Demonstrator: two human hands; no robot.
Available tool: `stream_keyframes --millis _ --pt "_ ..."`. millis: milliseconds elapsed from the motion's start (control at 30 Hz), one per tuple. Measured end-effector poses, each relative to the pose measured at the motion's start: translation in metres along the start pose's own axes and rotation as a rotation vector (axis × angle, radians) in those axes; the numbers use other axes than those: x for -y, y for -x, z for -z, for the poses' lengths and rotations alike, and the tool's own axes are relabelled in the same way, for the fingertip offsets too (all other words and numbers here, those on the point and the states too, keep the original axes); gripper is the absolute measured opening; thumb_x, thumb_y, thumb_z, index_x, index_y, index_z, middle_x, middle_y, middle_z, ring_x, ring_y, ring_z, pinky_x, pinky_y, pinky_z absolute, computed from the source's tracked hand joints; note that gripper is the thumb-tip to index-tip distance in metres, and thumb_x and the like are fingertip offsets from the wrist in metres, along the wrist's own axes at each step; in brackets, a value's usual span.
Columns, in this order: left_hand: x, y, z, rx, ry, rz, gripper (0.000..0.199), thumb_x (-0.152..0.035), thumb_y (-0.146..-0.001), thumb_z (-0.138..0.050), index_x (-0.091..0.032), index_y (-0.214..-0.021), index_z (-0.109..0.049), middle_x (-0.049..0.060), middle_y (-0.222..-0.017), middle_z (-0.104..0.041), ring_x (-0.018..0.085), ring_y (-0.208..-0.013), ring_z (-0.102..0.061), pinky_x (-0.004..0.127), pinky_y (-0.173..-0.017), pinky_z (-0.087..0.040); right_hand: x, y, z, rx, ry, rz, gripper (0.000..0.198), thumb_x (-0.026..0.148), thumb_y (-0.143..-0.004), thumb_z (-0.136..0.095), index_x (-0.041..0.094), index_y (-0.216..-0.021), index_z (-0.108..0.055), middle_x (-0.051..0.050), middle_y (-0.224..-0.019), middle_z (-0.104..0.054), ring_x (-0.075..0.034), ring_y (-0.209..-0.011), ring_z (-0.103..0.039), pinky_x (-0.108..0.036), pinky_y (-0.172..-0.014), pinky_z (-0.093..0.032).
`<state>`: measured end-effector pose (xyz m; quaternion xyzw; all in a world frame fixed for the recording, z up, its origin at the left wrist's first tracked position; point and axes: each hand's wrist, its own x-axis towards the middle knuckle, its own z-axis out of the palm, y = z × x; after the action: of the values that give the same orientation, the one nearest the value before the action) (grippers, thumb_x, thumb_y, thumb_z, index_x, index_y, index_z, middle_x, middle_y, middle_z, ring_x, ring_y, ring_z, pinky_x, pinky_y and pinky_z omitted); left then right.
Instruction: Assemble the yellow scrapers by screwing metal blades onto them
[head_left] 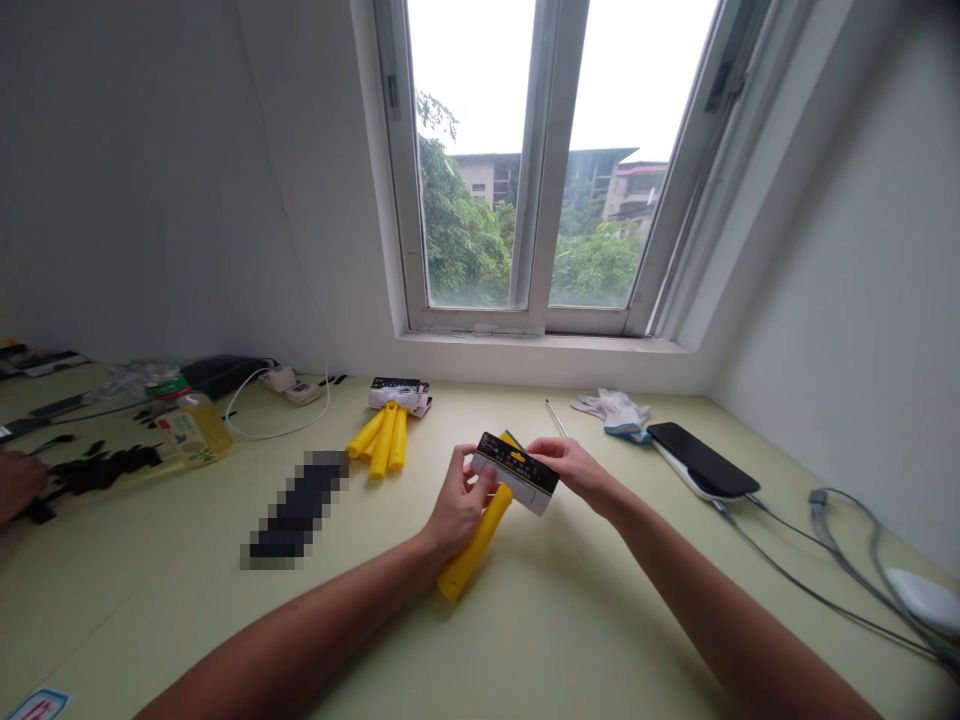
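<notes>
My left hand is closed on a yellow-handled scraper, gripping it where the handle meets the wide head. A black and white packaging card covers the head, so the blade is mostly hidden. The handle points down and toward me, held over the table. At the card's upper right edge, the fingers of my right hand are pinched on the card. Behind and to the left lies a bunch of similar yellow-handled scrapers, their heads also in black and white cards.
A pixelated dark object lies left of my hands. Farther left are a drink bottle and another person's hand. White gloves, a thin rod, a phone and cables lie to the right.
</notes>
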<state>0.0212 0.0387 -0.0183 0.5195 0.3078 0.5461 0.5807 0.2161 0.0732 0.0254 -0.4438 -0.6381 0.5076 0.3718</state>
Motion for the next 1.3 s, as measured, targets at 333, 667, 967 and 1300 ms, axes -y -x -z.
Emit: stream_keyframes --millis 333,667,967,1300 --pt "-0.007 0.0 -0.002 -0.005 0.037 0.038 0.052 -0.044 -0.079 -0.062 -0.026 -0.119 -0.036 0.004 -0.094 -0.059 0.017 -0.067 -0.064 0.041 -0.059 -0.058 0.0 0.001 -0.003 0.071 -0.039 -0.004 0.034 0.048 -0.074 -0.065 0.018 -0.089 -0.071 -0.006 -0.091 -0.065 -0.018 -0.078 -0.058 -0.029 -0.068 -0.042" --pt "-0.008 0.001 -0.002 -0.038 -0.003 0.053 0.056 -0.047 -0.079 -0.061 -0.029 -0.125 -0.034 0.007 -0.102 -0.054 0.021 -0.071 -0.064 0.034 -0.044 -0.057 -0.001 0.002 -0.005 0.114 -0.06 -0.082 0.037 0.047 -0.071 -0.069 0.017 -0.093 -0.067 -0.004 -0.08 -0.066 -0.016 -0.07 -0.056 -0.026 -0.06 -0.038" --pt "-0.002 -0.001 0.002 0.047 -0.007 0.131 0.065 -0.053 -0.08 -0.057 -0.028 -0.131 -0.024 0.005 -0.093 -0.058 0.017 -0.046 -0.064 0.024 -0.034 -0.045 -0.005 -0.001 -0.008 0.057 -0.066 -0.007 0.033 0.045 -0.071 -0.07 0.013 -0.079 -0.067 -0.001 -0.069 -0.063 -0.013 -0.064 -0.052 -0.025 -0.059 -0.035" --pt "-0.01 -0.004 0.007 0.02 -0.065 0.196 0.035 -0.04 -0.073 -0.069 -0.017 -0.093 -0.051 0.005 -0.082 -0.063 0.016 -0.069 -0.064 0.022 -0.056 -0.048 -0.006 -0.002 -0.016 0.031 -0.135 0.019 0.031 0.044 -0.073 -0.067 0.015 -0.087 -0.067 -0.003 -0.079 -0.065 -0.014 -0.07 -0.057 -0.026 -0.063 -0.042"
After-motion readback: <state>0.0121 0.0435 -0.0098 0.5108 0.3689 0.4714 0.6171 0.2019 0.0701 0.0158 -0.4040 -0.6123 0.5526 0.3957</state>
